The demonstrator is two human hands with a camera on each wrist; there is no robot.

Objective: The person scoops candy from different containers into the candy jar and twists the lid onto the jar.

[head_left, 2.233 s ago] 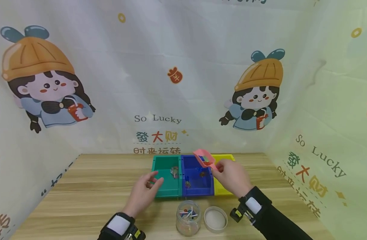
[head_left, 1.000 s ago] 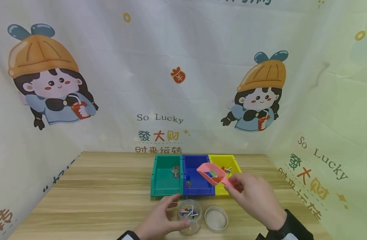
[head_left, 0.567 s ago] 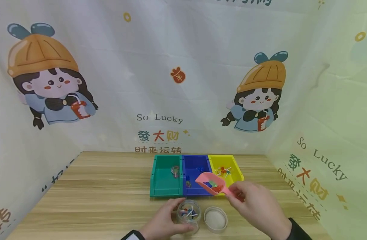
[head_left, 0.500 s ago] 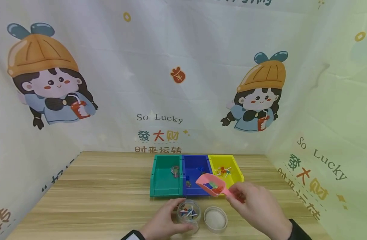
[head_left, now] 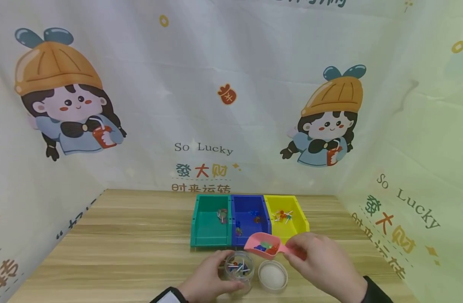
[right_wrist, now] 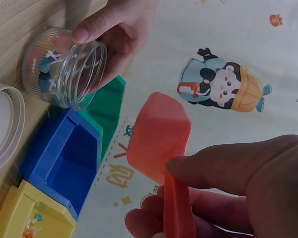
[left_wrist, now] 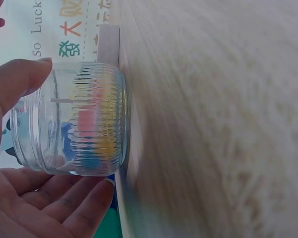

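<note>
My left hand [head_left: 206, 278] holds the open glass jar [head_left: 239, 278], thumb on one side and fingers on the other. The ribbed jar stands upright on the table with several white-stemmed, colourful-headed pieces inside. My right hand [head_left: 325, 264] pinches the handle of a pink scoop [right_wrist: 159, 129] between thumb and fingers. Small blue, green and red translucent pieces [head_left: 266, 247] lie in the scoop's bowl. The bowl hangs beside the jar's mouth, between the jar and the bins, its front edge close to the rim in the head view.
Behind the jar, three joined bins stand side by side: green [head_left: 205, 229], blue [head_left: 243, 207] and yellow [head_left: 298, 230]. Small pieces lie in each, white-stemmed ones in the yellow. A round whitish lid [head_left: 273, 276] lies right of the jar. Printed cloth [head_left: 254, 126] encloses the wooden table [head_left: 140, 235].
My left hand has come from beside the green bin to the jar and taken hold of it. My right hand has brought the loaded scoop from over the blue bin down towards the jar.
</note>
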